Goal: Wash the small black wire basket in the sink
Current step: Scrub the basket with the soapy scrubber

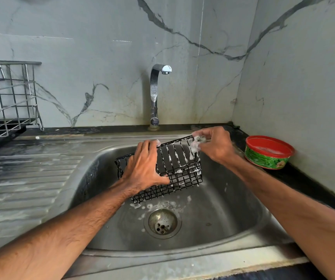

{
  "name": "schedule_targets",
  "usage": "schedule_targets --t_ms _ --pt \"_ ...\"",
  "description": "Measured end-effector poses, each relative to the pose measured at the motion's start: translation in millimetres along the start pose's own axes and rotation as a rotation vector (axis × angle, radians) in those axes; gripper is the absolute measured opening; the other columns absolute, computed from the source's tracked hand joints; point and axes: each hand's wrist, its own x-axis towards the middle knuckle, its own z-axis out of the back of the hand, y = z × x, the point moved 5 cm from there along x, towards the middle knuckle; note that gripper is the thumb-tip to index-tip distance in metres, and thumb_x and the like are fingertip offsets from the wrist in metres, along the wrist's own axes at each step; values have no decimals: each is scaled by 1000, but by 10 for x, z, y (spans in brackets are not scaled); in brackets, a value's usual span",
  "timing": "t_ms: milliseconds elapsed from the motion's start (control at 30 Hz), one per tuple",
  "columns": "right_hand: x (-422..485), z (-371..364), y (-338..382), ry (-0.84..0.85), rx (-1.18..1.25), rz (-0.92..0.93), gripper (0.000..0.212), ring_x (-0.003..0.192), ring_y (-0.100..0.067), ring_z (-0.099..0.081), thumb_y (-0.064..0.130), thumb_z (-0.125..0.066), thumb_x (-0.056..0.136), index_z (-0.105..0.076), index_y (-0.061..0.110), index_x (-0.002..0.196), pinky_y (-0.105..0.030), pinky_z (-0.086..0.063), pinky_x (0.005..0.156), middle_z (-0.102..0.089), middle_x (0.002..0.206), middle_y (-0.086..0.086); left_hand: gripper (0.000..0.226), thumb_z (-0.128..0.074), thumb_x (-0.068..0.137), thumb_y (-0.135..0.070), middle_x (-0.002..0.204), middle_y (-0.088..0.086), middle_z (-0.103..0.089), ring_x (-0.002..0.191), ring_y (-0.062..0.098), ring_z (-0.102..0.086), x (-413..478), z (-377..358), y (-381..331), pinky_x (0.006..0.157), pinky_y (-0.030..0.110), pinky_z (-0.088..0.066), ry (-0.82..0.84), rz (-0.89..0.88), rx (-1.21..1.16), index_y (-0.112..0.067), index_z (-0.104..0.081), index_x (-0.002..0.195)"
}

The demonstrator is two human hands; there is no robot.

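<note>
Small black wire basket (174, 168), rectangular and gridded, hangs tilted above the round stainless steel sink bowl (223, 215), streaked with white soap foam. My left hand (144, 166) grips its left end, fingers (146, 146) curled over the upper rim and thumb pressed against the lower face. My right hand (217, 144) is closed around a small grey foamy scrubber pad (198, 141), pressing it on the basket's top right corner.

Risks I judge from here: the wire is slick with lather and held by one hand only, so a hard scrub at the far corner could twist it loose and drop it toward the steel drain strainer (162, 223) below. The thin wires could snag the pad or nip a fingertip. My right forearm sits near the round green soap tub with a red rim (268, 152) on the dark bench (304, 178); a wide elbow swing could knock it. The curved chrome tap (155, 93) shows no running water, so the foam is not yet rinsed.
</note>
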Motion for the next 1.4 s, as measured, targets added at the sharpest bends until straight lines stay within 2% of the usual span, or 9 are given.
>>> schedule_targets --t_ms 167,300,567,733,867,1000,1100,1233,1400 --pt "6 26 -7 -15 -19 -72 30 68 -11 -70 -3 -76 83 -76 14 107 -15 -51 47 -75 105 -4 130 -77 46 -74 134 14 -51 118 25 -51 1 1 15 95 50 -59 -10 40 -12 0 -41 146" --pt "-45 1 80 1 -65 -17 30 44 -1 -55 -8 -70 85 -77 12 106 -10 -38 37 -75 105 -1 125 -96 50 -60 139 11 -51 125 24 -49 -2 65 66 98 48 -56 -52 138 -85 -5 -40 147" --pt "-143 16 340 59 -250 215 36 92 -14 -74 -13 -60 85 -75 6 112 -12 -57 71 -73 119 -7 123 -96 53 -58 145 10 -49 132 23 -47 2 76 98 103 50 -52 -61 197 -126 -10 -39 150" --pt "-202 17 520 52 -287 325 31 88 -17 -75 -5 -61 86 -78 9 108 -28 -63 79 -76 111 -7 128 -95 55 -61 150 11 -45 136 24 -44 9 77 116 106 52 -51 -30 227 -125 -10 -35 155" --pt "-215 26 538 80 -291 317 30 82 -15 -74 -5 -62 87 -78 11 108 -30 -64 75 -76 111 -8 129 -95 55 -61 152 12 -44 138 25 -43 10 69 128 107 55 -50 -22 248 -136 -10 -35 156" --pt "-192 156 461 64 -152 242 25 50 10 -59 -5 -65 89 -77 7 107 -5 -47 48 -74 115 -10 123 -93 56 -60 153 10 -44 138 24 -44 17 48 101 109 52 -49 -34 263 -165 -13 -37 155" --pt "-147 159 344 51 -128 159 28 43 6 -55 -8 -66 88 -76 7 109 -4 -39 41 -72 118 -11 120 -94 56 -59 151 9 -46 136 23 -46 19 35 88 107 50 -48 -41 264 -176 -14 -39 153" --pt "-76 147 143 28 -180 64 33 66 -11 -67 -10 -70 83 -74 7 111 -15 -53 47 -72 116 -10 115 -93 56 -60 148 8 -50 132 22 -48 28 50 122 105 49 -48 -78 288 -221 -15 -43 149" --pt "-58 208 67 -19 -130 47 31 64 -18 -73 -8 -71 83 -73 6 111 -32 -62 55 -75 93 -10 117 -74 48 -75 133 -2 -60 122 16 -54 10 86 129 102 45 -50 -99 357 -313 -16 -45 145"
